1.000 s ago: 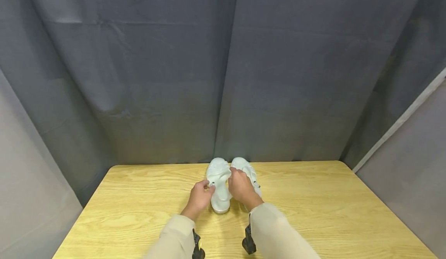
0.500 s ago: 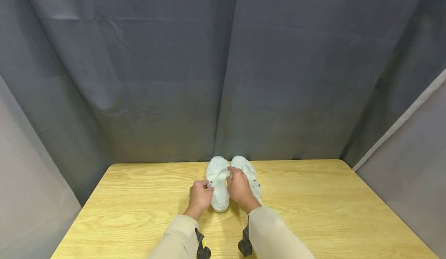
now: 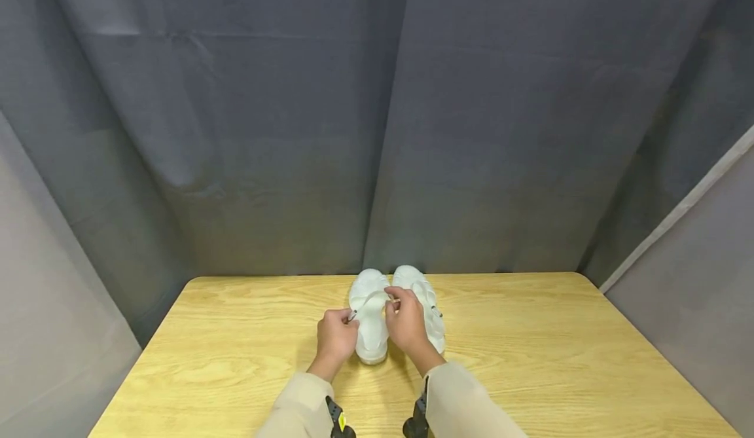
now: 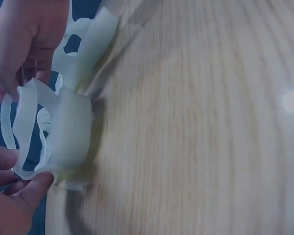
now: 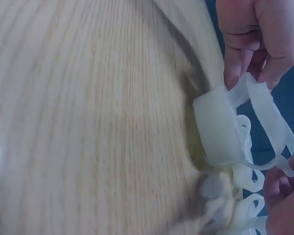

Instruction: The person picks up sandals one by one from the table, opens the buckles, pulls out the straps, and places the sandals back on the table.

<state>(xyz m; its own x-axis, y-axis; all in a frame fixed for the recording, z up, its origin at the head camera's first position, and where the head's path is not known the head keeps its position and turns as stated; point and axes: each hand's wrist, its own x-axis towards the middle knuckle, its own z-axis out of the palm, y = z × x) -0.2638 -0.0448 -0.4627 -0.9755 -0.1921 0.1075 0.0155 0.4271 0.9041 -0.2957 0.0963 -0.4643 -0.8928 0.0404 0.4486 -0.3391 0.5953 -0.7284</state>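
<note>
Two white, slightly translucent jelly sandals stand side by side, toes toward the far edge. At the outer side of the left sandal, my left hand pinches the strap by its small metal buckle. On the inner side, my right hand holds the strap between thumb and forefinger. That strap arches loosely over the footbed in the right wrist view. The right sandal is partly behind my right hand, its own buckle showing at the outer side.
The sandals are at the far edge of a wood-grain table. A dark grey curtain hangs right behind them, with lighter panels at both sides. Black wrist cameras are strapped to both sleeves.
My left hand has drawn slightly back toward me and left, still at the buckle. My right thumb and forefinger now show a piece of strap between them. Both sandals stay in place.
</note>
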